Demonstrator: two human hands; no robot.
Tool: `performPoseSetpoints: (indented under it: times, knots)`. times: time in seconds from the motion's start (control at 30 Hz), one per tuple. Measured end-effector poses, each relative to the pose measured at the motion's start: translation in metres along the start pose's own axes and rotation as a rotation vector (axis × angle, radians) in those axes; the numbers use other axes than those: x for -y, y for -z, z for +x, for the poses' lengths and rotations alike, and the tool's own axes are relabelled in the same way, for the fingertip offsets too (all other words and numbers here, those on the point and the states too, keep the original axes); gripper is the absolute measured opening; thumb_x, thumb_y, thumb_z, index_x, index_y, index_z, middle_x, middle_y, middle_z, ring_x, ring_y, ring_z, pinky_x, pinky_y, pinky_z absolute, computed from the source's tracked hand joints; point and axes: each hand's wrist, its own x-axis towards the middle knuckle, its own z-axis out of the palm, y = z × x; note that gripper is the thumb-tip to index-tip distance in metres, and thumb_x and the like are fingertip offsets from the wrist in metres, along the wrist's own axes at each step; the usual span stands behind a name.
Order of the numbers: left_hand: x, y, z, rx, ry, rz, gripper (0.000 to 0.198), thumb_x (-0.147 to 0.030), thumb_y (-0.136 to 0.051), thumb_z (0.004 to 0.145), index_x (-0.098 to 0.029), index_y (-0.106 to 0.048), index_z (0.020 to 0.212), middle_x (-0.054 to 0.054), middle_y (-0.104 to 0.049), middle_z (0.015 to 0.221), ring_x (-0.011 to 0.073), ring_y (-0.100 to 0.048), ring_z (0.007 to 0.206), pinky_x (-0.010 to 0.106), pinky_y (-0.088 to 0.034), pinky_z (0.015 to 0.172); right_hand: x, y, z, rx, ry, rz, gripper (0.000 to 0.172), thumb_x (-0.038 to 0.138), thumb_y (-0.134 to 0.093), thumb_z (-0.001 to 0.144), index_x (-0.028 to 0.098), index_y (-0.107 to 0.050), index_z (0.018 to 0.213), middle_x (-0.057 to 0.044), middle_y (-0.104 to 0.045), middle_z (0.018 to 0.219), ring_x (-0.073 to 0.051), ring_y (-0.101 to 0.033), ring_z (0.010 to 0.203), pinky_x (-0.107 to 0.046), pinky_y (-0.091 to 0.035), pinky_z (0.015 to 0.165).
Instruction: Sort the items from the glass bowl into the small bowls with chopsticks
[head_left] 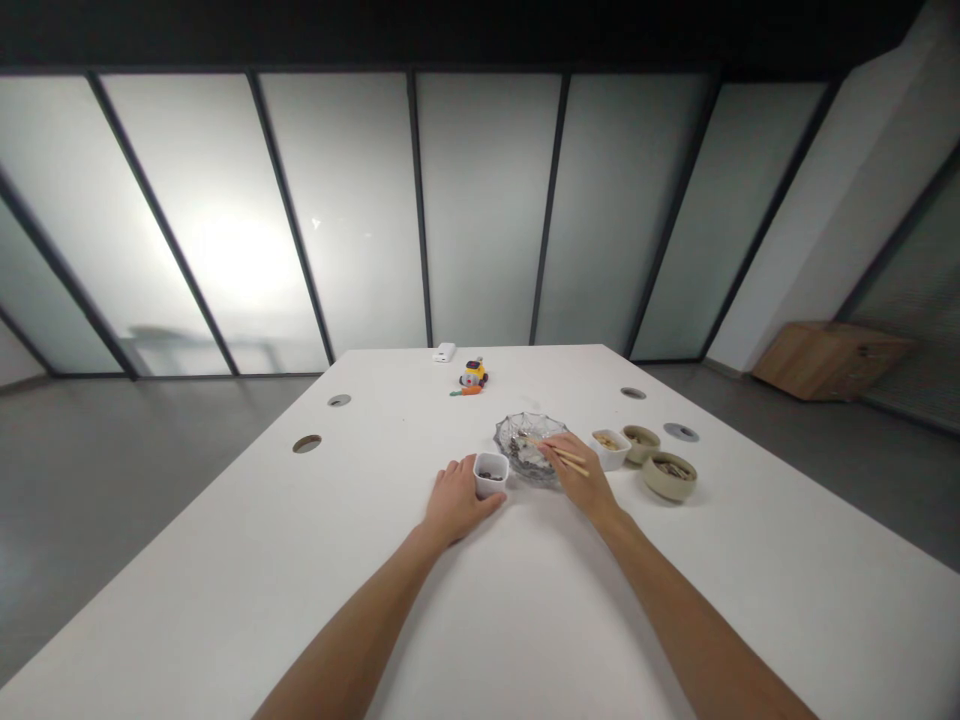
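My left hand (456, 502) is wrapped round the left side of a small white square cup (492, 486), which stands on the table with some dark pieces inside. My right hand (579, 474) grips a pair of wooden chopsticks (571, 460), their tips over a clear glass bowl (517, 466). Small items lie in that bowl, too small to name, and my right hand hides its right part. Close by on the right is a white cup (611, 459) with yellowish pieces in it.
Two beige bowls stand at the right, a nearer one (667, 488) with dark pieces and a farther one (643, 452). A yellow toy vehicle (474, 374), an orange-handled object (470, 391) and a white device (444, 352) lie farther back. Round holes pierce the white table (360, 560).
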Motion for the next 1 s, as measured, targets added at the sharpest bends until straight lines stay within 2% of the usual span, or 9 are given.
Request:
performPoseSetpoints:
  times: [0.13, 0.33, 0.53, 0.8, 1.0]
  knots:
    - [-0.0003, 0.0007, -0.0002, 0.009, 0.008, 0.004, 0.049, -0.053, -0.067, 0.087, -0.022, -0.057, 0.125, 0.01, -0.071, 0.125, 0.0317, -0.061, 0.12, 0.041, -0.044, 0.1, 0.0002, 0.0, 0.001, 0.011, 0.012, -0.009, 0.044, 0.061, -0.057, 0.098, 0.024, -0.077, 0.088, -0.008, -0.074, 0.091, -0.023, -0.068, 0.084, -0.039, -0.056, 0.08]
    - [0.0009, -0.0011, 0.0003, -0.008, -0.003, 0.006, 0.049, -0.053, -0.067, 0.087, -0.022, -0.057, 0.124, 0.01, -0.071, 0.123, 0.0319, -0.062, 0.118, 0.04, -0.044, 0.098, -0.0008, 0.0004, 0.0006, 0.027, 0.033, 0.012, 0.039, 0.058, -0.057, 0.099, 0.024, -0.076, 0.092, -0.009, -0.074, 0.096, -0.025, -0.068, 0.09, -0.039, -0.056, 0.082]
    - [0.0024, -0.0033, 0.0004, -0.02, -0.014, 0.012, 0.049, -0.053, -0.067, 0.087, -0.021, -0.057, 0.123, 0.011, -0.071, 0.121, 0.0329, -0.062, 0.117, 0.042, -0.045, 0.097, -0.001, 0.0, 0.0001, 0.101, 0.08, 0.023, 0.033, 0.053, -0.06, 0.1, 0.025, -0.076, 0.093, -0.007, -0.074, 0.098, -0.025, -0.068, 0.093, -0.041, -0.055, 0.088]
    - [0.0036, -0.0042, 0.0007, -0.016, -0.008, 0.012, 0.05, -0.054, -0.067, 0.087, -0.023, -0.056, 0.124, 0.01, -0.071, 0.122, 0.0321, -0.062, 0.117, 0.041, -0.045, 0.098, 0.0038, 0.0046, 0.0003, 0.014, 0.028, -0.006, 0.039, 0.057, -0.056, 0.1, 0.024, -0.073, 0.085, -0.007, -0.07, 0.091, -0.024, -0.066, 0.085, -0.038, -0.055, 0.08]
    - [0.002, -0.0023, 0.0005, -0.004, 0.004, 0.01, 0.049, -0.054, -0.067, 0.087, -0.023, -0.057, 0.124, 0.01, -0.071, 0.123, 0.0318, -0.062, 0.119, 0.042, -0.045, 0.1, -0.0027, 0.0028, -0.0022, 0.079, 0.053, -0.007, 0.035, 0.053, -0.058, 0.1, 0.025, -0.074, 0.088, -0.007, -0.071, 0.093, -0.024, -0.067, 0.089, -0.039, -0.055, 0.082]
